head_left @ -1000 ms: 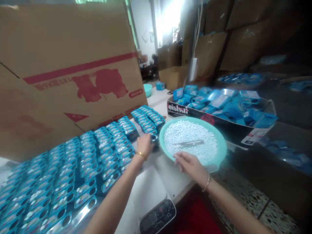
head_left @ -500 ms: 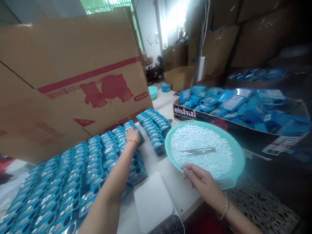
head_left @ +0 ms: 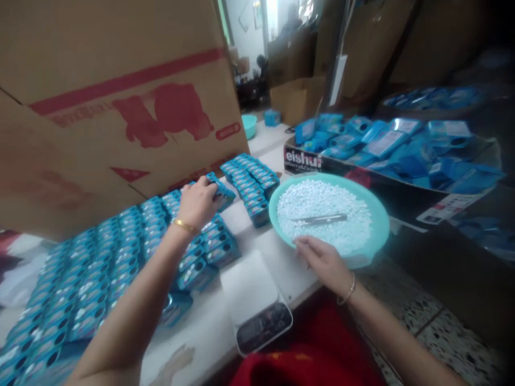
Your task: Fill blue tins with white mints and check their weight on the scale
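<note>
My left hand (head_left: pixel 198 202) is closed around a small blue box (head_left: pixel 222 194) at the far end of the rows of boxes, and the box looks tilted. Many similar blue boxes (head_left: pixel 132 252) with dark round holes stand in rows beneath and beside that arm, with white pellets on some of them. At the near rim of a turquoise bowl (head_left: pixel 380 236), my right hand (head_left: pixel 322 262) has its thumb and fingers pressed together; whether anything is between them is hidden. White pellets (head_left: pixel 322 198) fill the bowl, and metal tweezers (head_left: pixel 319 219) lie on top.
A white scale (head_left: pixel 251 284) with a dark panel sits between my arms. Another block of blue boxes (head_left: pixel 251 182) stands left of the bowl. Behind it, a black carton (head_left: pixel 301 163) is heaped with blue boxes. A large brown carton (head_left: pixel 173 64) walls off the back left.
My left hand has gone from resting on the far boxes to gripping one, which now leans. My right hand stays by the bowl's rim. The view has tipped downward.
</note>
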Motion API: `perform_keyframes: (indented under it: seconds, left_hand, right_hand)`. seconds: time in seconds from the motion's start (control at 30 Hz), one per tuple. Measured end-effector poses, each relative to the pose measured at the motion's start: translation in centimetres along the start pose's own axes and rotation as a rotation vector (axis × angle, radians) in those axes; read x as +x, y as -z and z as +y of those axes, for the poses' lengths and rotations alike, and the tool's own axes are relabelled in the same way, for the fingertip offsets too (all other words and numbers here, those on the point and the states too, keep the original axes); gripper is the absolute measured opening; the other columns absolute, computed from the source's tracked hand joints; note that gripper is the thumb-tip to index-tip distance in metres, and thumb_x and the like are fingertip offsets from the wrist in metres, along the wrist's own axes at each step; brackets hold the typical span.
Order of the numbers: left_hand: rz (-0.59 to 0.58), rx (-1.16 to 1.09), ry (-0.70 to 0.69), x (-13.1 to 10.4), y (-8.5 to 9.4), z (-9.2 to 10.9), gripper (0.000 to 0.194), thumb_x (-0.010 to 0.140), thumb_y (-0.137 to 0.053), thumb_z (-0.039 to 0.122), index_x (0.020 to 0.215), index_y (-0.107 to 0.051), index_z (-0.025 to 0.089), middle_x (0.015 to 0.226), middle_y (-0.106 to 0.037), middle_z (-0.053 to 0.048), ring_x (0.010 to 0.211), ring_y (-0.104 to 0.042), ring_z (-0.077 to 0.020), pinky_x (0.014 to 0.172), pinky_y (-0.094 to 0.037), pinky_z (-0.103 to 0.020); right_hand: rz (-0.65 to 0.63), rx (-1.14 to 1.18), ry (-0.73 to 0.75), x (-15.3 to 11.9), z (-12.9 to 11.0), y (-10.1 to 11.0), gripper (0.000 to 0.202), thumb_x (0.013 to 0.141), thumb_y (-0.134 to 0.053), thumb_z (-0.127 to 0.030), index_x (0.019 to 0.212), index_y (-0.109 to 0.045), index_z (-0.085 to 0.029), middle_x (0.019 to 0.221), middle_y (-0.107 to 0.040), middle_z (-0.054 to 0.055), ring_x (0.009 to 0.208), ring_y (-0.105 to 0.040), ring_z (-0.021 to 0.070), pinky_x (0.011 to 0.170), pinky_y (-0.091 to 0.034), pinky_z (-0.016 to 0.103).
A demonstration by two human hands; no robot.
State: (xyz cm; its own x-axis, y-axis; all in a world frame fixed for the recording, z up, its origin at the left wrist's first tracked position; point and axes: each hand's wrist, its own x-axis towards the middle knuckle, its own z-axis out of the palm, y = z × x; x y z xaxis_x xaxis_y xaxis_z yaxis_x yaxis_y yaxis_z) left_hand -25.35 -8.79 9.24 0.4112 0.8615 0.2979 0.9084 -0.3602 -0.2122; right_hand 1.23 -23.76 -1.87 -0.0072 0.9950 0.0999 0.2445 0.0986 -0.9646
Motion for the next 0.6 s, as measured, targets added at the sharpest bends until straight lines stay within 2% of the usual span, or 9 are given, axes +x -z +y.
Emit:
perform_keyframes:
  seconds: [0.07, 0.13, 0.2, 0.27, 0.4, 0.5, 0.6]
  left_hand:
    - [-0.082, -0.049, -0.117, -3.7, 2.2, 1.8, 0.023, 0.084, -0.053, 0.036, 0.071, -0.060, 0.019, 0.089, -0.056, -0.006, 0.074, -0.055, -0.0197, 0.072, -0.041, -0.034]
    - [-0.180, -0.095, -0.197, -7.2, 3.1, 3.9, 0.023, 0.085, -0.053, 0.034, 0.068, -0.058, 0.019, 0.084, -0.056, -0.005, 0.066, -0.053, -0.0168, 0.064, -0.039, -0.031]
    - [-0.258, -0.145, -0.230, -10.1, 2.8, 5.8, 0.022, 0.086, -0.052, 0.033, 0.069, -0.057, 0.020, 0.081, -0.058, -0.004, 0.065, -0.053, -0.0165, 0.061, -0.038, -0.030]
    - [-0.310, -0.195, -0.227, -12.0, 1.7, 7.2, 0.018, 0.086, -0.053, 0.031, 0.072, -0.057, 0.020, 0.081, -0.059, -0.005, 0.069, -0.055, -0.0176, 0.062, -0.039, -0.031]
    - [-0.374, -0.223, -0.189, -13.2, 0.0, 8.4, 0.008, 0.085, -0.056, 0.028, 0.084, -0.057, 0.020, 0.085, -0.061, -0.005, 0.078, -0.058, -0.0197, 0.067, -0.041, -0.031]
    - [-0.340, -0.240, -0.174, -13.6, 0.3, 8.1, 0.020, 0.084, -0.060, 0.034, 0.096, -0.056, 0.019, 0.094, -0.063, -0.006, 0.087, -0.059, -0.0210, 0.074, -0.042, -0.031]
    - [-0.160, -0.362, -0.074, -15.0, 1.3, 6.8, 0.031, 0.084, -0.060, 0.044, 0.103, -0.056, 0.018, 0.099, -0.063, -0.006, 0.090, -0.059, -0.0205, 0.077, -0.043, -0.031]
  right_hand:
    - [0.002, 0.000, 0.010, 0.0, -0.1, 0.1, 0.031, 0.091, -0.048, -0.047, 0.077, -0.059, -0.022, 0.060, -0.054, -0.002, 0.054, -0.051, 0.0137, 0.058, -0.043, 0.027]
    - [0.002, 0.000, 0.010, 0.0, -0.1, 0.1, 0.031, 0.090, -0.049, -0.047, 0.077, -0.060, -0.021, 0.061, -0.054, -0.002, 0.054, -0.051, 0.0129, 0.058, -0.043, 0.027]
    - [0.004, 0.000, 0.006, 0.0, -0.1, 0.1, 0.030, 0.089, -0.051, -0.047, 0.077, -0.060, -0.020, 0.059, -0.054, -0.003, 0.053, -0.049, 0.0123, 0.058, -0.042, 0.027]
    - [0.006, 0.006, 0.011, 0.0, 0.1, 0.1, 0.029, 0.090, -0.051, -0.045, 0.077, -0.060, -0.020, 0.059, -0.053, -0.003, 0.052, -0.048, 0.0117, 0.058, -0.041, 0.026]
    - [-0.002, 0.013, 0.032, -0.1, 0.4, 0.1, 0.028, 0.090, -0.052, -0.043, 0.078, -0.060, -0.019, 0.060, -0.055, -0.003, 0.052, -0.048, 0.0108, 0.059, -0.040, 0.026]
    - [-0.003, 0.002, 0.039, -0.1, 0.4, 0.2, 0.028, 0.090, -0.053, -0.043, 0.077, -0.060, -0.019, 0.059, -0.055, -0.003, 0.051, -0.048, 0.0106, 0.058, -0.040, 0.026]
    - [0.000, 0.000, 0.050, -0.1, 0.6, 0.2, 0.027, 0.090, -0.054, -0.042, 0.078, -0.062, -0.019, 0.058, -0.055, -0.004, 0.051, -0.048, 0.0101, 0.058, -0.040, 0.026]
